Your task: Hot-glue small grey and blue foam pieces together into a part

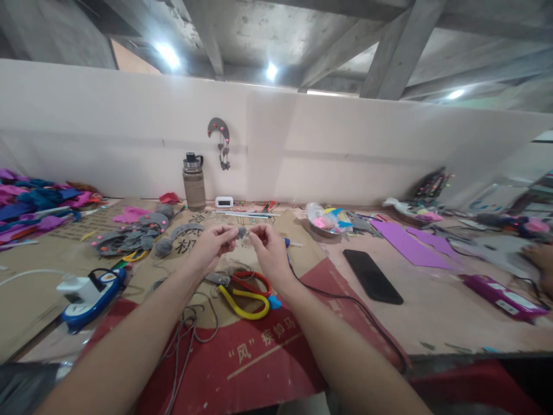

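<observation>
"What is the left hand (215,245) doing?"

"Its thumb and forefinger are closed in a pinch on a small grey piece (242,233), with the other fingers curled in."

"And the right hand (271,251)?"

"Nearly closed as well, thumb and fingertips drawn together at the piece's other edge. Something tiny and pale shows there, too blurred to name, so I can't tell whether that hand grips the piece, the pale bit or both."

"Where exactly is the grey piece?"

"Between the two sets of fingertips, held up above the cardboard (276,374) that covers the middle of the table (432,317)."

"What lies under the hands?"

"A yellow handle (248,315) and a red handle (264,280), close together on the cardboard, between the forearms. Loose grey cord (189,328) trails past the left forearm."

"Anything further out?"

"A grey ball (163,248) sits to the left of the left hand. A black cable (345,296) runs beside the right forearm, and a phone (374,276) lies flat on the table beyond it, touched by neither hand."
</observation>
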### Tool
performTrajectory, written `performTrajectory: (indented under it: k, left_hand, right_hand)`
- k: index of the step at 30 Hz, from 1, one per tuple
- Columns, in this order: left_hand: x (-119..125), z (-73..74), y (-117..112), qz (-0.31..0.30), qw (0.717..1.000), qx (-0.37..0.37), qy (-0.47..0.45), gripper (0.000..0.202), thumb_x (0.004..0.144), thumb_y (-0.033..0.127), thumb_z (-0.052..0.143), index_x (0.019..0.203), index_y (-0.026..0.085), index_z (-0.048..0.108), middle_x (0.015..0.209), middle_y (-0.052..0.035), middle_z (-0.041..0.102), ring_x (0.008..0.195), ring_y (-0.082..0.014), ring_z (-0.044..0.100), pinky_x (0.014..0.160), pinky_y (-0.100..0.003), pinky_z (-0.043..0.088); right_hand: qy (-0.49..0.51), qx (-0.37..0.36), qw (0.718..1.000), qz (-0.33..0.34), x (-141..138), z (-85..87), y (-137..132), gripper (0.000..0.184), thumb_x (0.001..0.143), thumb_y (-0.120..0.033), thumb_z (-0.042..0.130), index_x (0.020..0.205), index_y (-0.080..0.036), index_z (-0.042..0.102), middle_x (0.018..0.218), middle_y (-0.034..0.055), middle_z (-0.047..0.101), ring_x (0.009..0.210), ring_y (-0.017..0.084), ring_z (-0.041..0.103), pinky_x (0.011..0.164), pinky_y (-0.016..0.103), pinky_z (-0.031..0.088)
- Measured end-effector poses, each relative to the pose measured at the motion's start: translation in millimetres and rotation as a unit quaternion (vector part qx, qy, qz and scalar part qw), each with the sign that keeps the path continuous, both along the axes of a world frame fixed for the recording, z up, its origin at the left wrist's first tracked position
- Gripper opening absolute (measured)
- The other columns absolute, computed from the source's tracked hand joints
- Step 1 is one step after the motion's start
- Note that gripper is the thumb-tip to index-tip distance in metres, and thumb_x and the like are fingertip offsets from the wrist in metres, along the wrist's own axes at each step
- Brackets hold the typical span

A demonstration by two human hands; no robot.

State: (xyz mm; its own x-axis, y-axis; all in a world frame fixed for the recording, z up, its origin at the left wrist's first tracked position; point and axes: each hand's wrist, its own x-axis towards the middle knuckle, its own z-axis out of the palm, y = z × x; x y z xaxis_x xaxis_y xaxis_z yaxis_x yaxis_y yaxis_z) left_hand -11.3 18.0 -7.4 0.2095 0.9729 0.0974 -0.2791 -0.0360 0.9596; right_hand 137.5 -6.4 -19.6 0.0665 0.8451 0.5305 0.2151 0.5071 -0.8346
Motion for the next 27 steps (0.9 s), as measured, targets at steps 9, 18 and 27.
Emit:
performTrajectory:
  k: [9,18,27]
  left_hand:
    - [3,-1.9,-1,0.007,0.999,0.027,0.031,0.022,0.063,0.03,0.072,0.071,0.013,0.062,0.059,0.0016,0.054,0.049,-0.005,0.044,0.048,-0.019,0.035]
    - [11,-0.7,-5,-0.016,0.997,0.072,0.03,0.029,0.061,0.027,0.073,0.085,0.015,0.063,0.068,0.0006,0.059,0.058,-0.0085,0.05,0.057,-0.023,0.038]
    - [11,-3.8,-7,0.019,0.995,0.093,0.03,0.017,0.067,0.025,0.068,0.076,0.013,0.06,0.067,0.0007,0.057,0.057,-0.0075,0.049,0.058,-0.022,0.038]
  right_hand:
    - [-0.014,0.007,1.0,0.001,-2,-5.1,3,0.023,0.081,-0.034,0.049,0.098,-0.019,0.051,0.083,0.0022,0.058,0.071,0.012,0.054,0.065,0.026,0.044]
    - [0.233,-0.141,0.959,0.084,-7,-1.3,6,0.018,0.072,-0.033,0.058,0.077,-0.017,0.052,0.06,-0.0035,0.056,0.051,0.009,0.054,0.054,0.024,0.048]
    - [0.25,-0.149,0.951,0.108,-11,-0.9,0,0.024,0.069,-0.037,0.062,0.078,-0.017,0.051,0.067,-0.0016,0.06,0.055,0.009,0.055,0.056,0.024,0.049]
